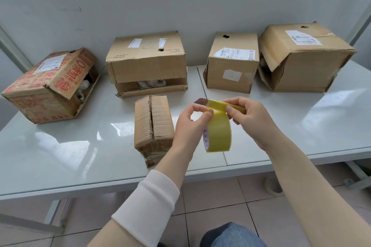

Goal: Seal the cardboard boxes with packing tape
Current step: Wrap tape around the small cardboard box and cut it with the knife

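A glossy white worktop (60,156) carries five cardboard boxes: a crumpled box (307,60) at the far right corner with a side flap gaping, a red-printed box (50,86) at the left edge with its flap open, a wide box (146,64) and a labelled box (232,64) along the far edge, and a small box (153,126) near the front edge, its top seam unsealed. Just right of it, above the front edge, the left hand (190,124) grips a yellow tape roll (218,134) while the right hand (251,118) pinches its peeled end
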Demonstrator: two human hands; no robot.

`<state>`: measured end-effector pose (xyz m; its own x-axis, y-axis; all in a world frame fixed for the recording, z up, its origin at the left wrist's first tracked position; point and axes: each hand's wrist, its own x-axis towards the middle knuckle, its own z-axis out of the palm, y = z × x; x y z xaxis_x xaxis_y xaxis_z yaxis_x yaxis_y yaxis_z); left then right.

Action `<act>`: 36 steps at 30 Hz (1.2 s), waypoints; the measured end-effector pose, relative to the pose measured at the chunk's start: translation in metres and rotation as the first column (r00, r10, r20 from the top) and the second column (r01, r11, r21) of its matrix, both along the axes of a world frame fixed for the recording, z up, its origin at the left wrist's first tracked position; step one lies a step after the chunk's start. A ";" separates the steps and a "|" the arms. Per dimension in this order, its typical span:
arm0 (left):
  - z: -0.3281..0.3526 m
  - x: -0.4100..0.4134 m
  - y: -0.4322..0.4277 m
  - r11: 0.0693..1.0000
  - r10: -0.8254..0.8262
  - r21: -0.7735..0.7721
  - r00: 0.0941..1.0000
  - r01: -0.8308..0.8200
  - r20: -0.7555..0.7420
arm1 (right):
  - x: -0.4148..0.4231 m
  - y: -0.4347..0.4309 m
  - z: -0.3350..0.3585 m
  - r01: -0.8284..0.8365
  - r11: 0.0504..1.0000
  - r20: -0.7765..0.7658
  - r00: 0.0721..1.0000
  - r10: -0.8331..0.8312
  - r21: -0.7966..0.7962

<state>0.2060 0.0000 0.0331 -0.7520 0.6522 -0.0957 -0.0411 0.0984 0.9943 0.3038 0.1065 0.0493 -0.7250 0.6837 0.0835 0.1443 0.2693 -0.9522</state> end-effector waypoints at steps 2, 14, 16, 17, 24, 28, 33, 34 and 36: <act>0.003 -0.002 0.000 1.000 0.001 0.031 1.000 0.000 -0.024 | -0.002 -0.004 0.002 0.033 0.998 -0.020 0.999 -0.032 0.058; 0.016 -0.007 -0.009 0.999 0.050 0.024 0.988 -0.048 -0.147 | -0.023 -0.031 0.005 0.324 0.942 -0.041 0.946 -0.321 0.093; 0.020 -0.012 -0.012 0.999 0.053 0.008 0.978 -0.053 -0.202 | -0.028 -0.034 0.005 0.318 0.946 -0.045 0.946 -0.321 -0.060; 0.022 -0.014 -0.014 0.999 0.053 0.001 0.974 -0.054 -0.222 | -0.031 -0.035 0.006 0.310 0.942 -0.043 0.947 -0.317 -0.127; 0.039 -0.017 -0.031 0.991 0.101 0.108 0.966 -0.077 -0.238 | -0.041 -0.004 -0.001 0.316 0.783 -0.024 0.921 -0.388 -0.536; 0.048 -0.035 -0.043 0.965 0.140 0.229 0.990 -0.128 -0.035 | -0.040 0.002 -0.051 0.372 0.896 0.220 0.921 -0.323 -0.242; 0.051 -0.049 -0.053 0.961 0.162 0.228 0.987 -0.160 0.009 | -0.040 0.003 -0.098 0.351 0.929 0.458 0.811 -0.364 0.116; 0.051 -0.051 -0.055 0.959 0.166 0.229 0.986 -0.165 0.015 | -0.040 0.003 -0.100 0.324 0.926 0.494 0.783 -0.377 0.193; 0.049 -0.055 -0.057 0.960 0.167 0.223 0.986 -0.168 0.023 | -0.041 0.004 -0.101 0.266 0.899 0.551 0.718 -0.426 0.347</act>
